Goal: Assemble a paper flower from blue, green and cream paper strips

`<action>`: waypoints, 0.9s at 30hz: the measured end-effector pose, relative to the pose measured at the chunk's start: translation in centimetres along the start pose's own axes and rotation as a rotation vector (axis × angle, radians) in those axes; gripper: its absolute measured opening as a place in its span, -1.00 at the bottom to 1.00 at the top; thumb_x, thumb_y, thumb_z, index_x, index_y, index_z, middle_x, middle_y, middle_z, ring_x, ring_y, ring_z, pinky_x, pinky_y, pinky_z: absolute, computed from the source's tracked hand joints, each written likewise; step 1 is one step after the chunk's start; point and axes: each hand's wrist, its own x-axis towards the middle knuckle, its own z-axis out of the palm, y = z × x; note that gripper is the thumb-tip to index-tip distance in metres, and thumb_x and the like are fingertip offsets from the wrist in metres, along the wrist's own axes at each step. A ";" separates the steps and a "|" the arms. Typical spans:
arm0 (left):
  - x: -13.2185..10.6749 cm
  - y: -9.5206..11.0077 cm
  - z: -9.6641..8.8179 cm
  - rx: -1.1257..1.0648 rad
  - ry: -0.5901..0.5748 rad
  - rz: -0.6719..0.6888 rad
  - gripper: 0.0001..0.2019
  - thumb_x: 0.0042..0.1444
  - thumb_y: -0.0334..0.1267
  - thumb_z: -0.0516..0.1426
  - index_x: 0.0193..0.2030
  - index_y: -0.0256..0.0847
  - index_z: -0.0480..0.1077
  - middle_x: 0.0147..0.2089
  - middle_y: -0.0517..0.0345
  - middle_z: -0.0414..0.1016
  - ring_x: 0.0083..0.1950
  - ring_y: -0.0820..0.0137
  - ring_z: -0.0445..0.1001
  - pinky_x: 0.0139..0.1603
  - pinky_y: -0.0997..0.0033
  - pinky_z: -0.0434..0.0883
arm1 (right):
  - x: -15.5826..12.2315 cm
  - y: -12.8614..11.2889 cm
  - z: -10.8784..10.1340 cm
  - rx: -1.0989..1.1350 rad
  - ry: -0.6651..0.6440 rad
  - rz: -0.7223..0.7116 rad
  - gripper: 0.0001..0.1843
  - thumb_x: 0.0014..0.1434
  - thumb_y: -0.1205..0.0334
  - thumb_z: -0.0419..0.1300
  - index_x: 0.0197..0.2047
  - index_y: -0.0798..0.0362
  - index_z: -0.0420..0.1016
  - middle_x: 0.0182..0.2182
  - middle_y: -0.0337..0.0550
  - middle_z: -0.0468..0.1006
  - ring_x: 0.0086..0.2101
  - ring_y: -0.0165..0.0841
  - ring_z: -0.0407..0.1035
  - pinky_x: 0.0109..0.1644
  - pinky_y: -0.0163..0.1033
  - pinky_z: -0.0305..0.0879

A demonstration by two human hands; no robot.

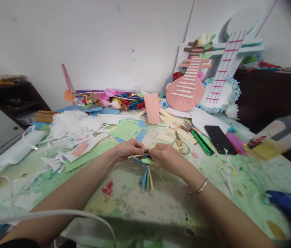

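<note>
Paper cluster (144, 177), in blue, green and cream, hangs between your left hand (130, 150) and right hand (166, 157) over the near part of the table (130, 205), with both sets of fingertips pinched close on its upper part. Its pieces look already gathered at a narrow middle, lower ends spread; your fingers hide the join, so how much is left cannot be told.

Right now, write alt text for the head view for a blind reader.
The left hand and right hand hold a blue, green and cream paper piece over a paint-stained table. Beyond the right hand lie gold-handled scissors, a green utility knife and a black smartphone; behind stand a pink pipa model and a white, flower-rimmed lute model.
</note>
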 end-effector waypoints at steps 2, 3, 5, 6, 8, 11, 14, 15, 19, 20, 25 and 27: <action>0.1 -0.2 -0.2 -0.026 -0.044 -0.023 -0.80 -0.18 -0.26 0.29 -0.51 -0.37 0.41 -0.65 0.22 0.36 -0.64 0.61 0.21 -0.63 0.62 0.08 | 0.0 0.1 0.2 -0.020 0.029 0.031 -0.81 0.20 0.30 0.04 -0.39 0.13 0.42 -0.55 -0.15 0.44 -0.46 -0.41 0.24 -0.36 -0.30 0.00; 0.2 -0.3 -0.3 -0.033 -0.065 -0.032 -0.81 -0.18 -0.27 0.28 -0.49 -0.36 0.42 -0.64 0.21 0.37 -0.64 0.61 0.22 -0.63 0.61 0.10 | 0.1 0.1 0.3 -0.031 0.053 0.052 -0.79 0.19 0.28 0.05 -0.42 0.13 0.43 -0.56 -0.14 0.44 -0.46 -0.40 0.25 -0.34 -0.29 0.01; 0.3 -0.4 -0.4 -0.023 -0.085 -0.027 -0.82 -0.19 -0.30 0.28 -0.47 -0.36 0.42 -0.62 0.21 0.38 -0.61 0.59 0.25 -0.60 0.60 0.13 | 0.1 0.1 0.4 -0.039 0.100 0.081 -0.78 0.19 0.26 0.06 -0.43 0.14 0.43 -0.55 -0.11 0.45 -0.43 -0.37 0.26 -0.31 -0.27 0.02; 0.3 -0.4 -0.4 -0.002 -0.086 -0.019 -0.83 -0.19 -0.31 0.28 -0.47 -0.36 0.42 -0.62 0.21 0.38 -0.60 0.59 0.26 -0.58 0.59 0.15 | 0.2 0.1 0.4 -0.032 0.116 0.072 -0.78 0.19 0.26 0.06 -0.42 0.14 0.44 -0.55 -0.10 0.45 -0.42 -0.37 0.26 -0.30 -0.27 0.03; 0.3 -0.4 -0.4 0.082 -0.080 0.010 -0.85 -0.19 -0.33 0.26 -0.47 -0.37 0.43 -0.60 0.22 0.38 -0.58 0.58 0.27 -0.53 0.58 0.18 | 0.1 -0.1 0.4 -0.004 0.120 0.016 -0.84 0.18 0.33 0.06 -0.36 0.14 0.44 -0.54 -0.12 0.45 -0.42 -0.37 0.24 -0.29 -0.26 0.03; 0.1 -0.1 -0.1 0.300 -0.052 0.088 -0.92 -0.17 -0.39 0.20 -0.49 -0.39 0.43 -0.58 0.23 0.36 -0.54 0.57 0.25 -0.49 0.56 0.18 | 0.1 -0.3 0.5 0.035 0.096 -0.045 -0.85 0.12 0.48 0.06 -0.31 0.13 0.42 -0.53 -0.15 0.45 -0.42 -0.37 0.22 -0.28 -0.26 0.04; 0.0 0.1 0.6 0.461 -0.007 0.190 -0.96 -0.17 -0.44 0.13 -0.57 -0.37 0.37 -0.62 0.29 0.26 -0.57 0.60 0.16 -0.53 0.58 0.09 | 0.0 -0.3 0.5 0.067 0.092 -0.037 -0.81 0.06 0.54 0.05 -0.32 0.13 0.41 -0.50 -0.14 0.46 -0.39 -0.36 0.24 -0.26 -0.24 0.07; 0.0 0.1 0.9 0.485 0.015 0.212 -0.93 -0.17 -0.43 0.13 -0.60 -0.36 0.34 -0.64 0.31 0.23 -0.58 0.61 0.14 -0.55 0.59 0.07 | 0.0 -0.2 0.4 0.074 0.120 -0.033 -0.78 0.04 0.55 0.04 -0.28 0.13 0.41 -0.47 -0.13 0.48 -0.36 -0.35 0.26 -0.23 -0.23 0.09; 0.2 0.0 1.0 0.450 0.148 0.240 -0.87 -0.13 -0.33 0.15 -0.57 -0.34 0.32 -0.66 0.29 0.26 -0.61 0.59 0.18 -0.57 0.58 0.09 | -0.1 0.1 -0.6 0.064 0.418 0.091 -0.62 0.08 0.52 0.00 -0.03 0.09 0.35 -0.15 -0.04 0.50 -0.07 -0.22 0.24 0.01 -0.06 0.08; 0.3 0.0 0.7 0.418 0.187 0.247 -0.86 -0.12 -0.30 0.16 -0.55 -0.35 0.33 -0.64 0.27 0.29 -0.60 0.58 0.20 -0.57 0.58 0.11 | -0.1 0.3 -0.8 0.071 0.505 0.167 -0.61 0.11 0.48 0.00 0.01 0.07 0.32 -0.07 -0.03 0.46 -0.01 -0.20 0.20 0.06 -0.01 0.05; 0.6 0.1 -0.9 0.197 0.326 0.360 -0.80 -0.09 -0.24 0.20 -0.50 -0.36 0.33 -0.59 0.24 0.33 -0.57 0.60 0.24 -0.52 0.60 0.15 | -0.2 1.7 -0.6 0.493 0.563 0.624 -0.45 0.12 0.07 0.09 0.16 0.04 0.13 0.10 0.06 0.28 -0.01 -0.15 0.24 0.03 0.03 0.16; 0.8 0.1 -1.2 0.094 0.320 0.383 -0.78 -0.10 -0.23 0.22 -0.50 -0.36 0.31 -0.58 0.24 0.33 -0.56 0.60 0.25 -0.50 0.60 0.17 | -0.1 2.0 0.0 0.865 0.382 0.753 -0.39 0.09 -0.04 0.09 0.16 0.04 0.13 0.08 0.09 0.31 -0.07 -0.19 0.33 -0.03 -0.04 0.24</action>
